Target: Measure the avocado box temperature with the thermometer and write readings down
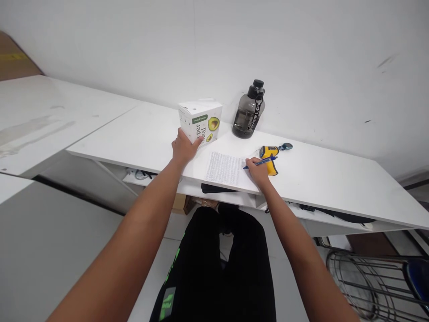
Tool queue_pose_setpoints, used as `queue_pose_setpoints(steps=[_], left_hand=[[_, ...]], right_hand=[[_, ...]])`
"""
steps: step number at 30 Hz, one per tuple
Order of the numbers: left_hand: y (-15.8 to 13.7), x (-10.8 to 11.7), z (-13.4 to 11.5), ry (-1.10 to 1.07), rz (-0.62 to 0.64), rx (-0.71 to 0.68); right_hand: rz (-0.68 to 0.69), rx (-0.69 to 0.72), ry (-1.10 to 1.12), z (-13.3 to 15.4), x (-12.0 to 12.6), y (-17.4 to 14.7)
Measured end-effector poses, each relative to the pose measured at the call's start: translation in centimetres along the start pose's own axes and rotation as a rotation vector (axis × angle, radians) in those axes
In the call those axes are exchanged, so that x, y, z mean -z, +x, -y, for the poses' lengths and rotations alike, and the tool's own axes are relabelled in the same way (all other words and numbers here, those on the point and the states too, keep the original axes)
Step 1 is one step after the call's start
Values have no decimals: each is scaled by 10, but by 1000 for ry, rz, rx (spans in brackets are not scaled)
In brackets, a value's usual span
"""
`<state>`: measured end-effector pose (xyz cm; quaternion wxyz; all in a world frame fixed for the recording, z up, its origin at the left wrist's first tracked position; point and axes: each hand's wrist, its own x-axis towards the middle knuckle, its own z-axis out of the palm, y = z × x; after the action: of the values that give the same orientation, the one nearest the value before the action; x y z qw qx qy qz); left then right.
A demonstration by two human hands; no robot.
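My left hand is closed around the lower front of a white box with avocado pictures, which stands on the white desk. In my right hand is a blue pen, held across the fingers. That hand rests at the right edge of a sheet of paper filled with handwriting. Just beyond my right hand lies a yellow and black device, partly hidden by the hand and pen. A small dark teal object is beside it; its kind is unclear.
A dark translucent water bottle stands at the back, close to the wall. Under the desktop runs a shelf with dark items and cables. A metal wire rack is at the lower right. To the left is another white table.
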<state>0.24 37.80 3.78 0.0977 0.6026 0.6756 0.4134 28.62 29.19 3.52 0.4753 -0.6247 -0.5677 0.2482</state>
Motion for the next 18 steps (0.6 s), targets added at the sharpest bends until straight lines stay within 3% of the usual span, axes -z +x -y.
queue_pose_setpoints(steps=[8,18], left_hand=[[0,1,-1,-13,15,3],[1,-1,2,-8,18,-7]], right_hand=[[18,-9,-9,3,1,-2],[-53,1,34,-9,0,5]])
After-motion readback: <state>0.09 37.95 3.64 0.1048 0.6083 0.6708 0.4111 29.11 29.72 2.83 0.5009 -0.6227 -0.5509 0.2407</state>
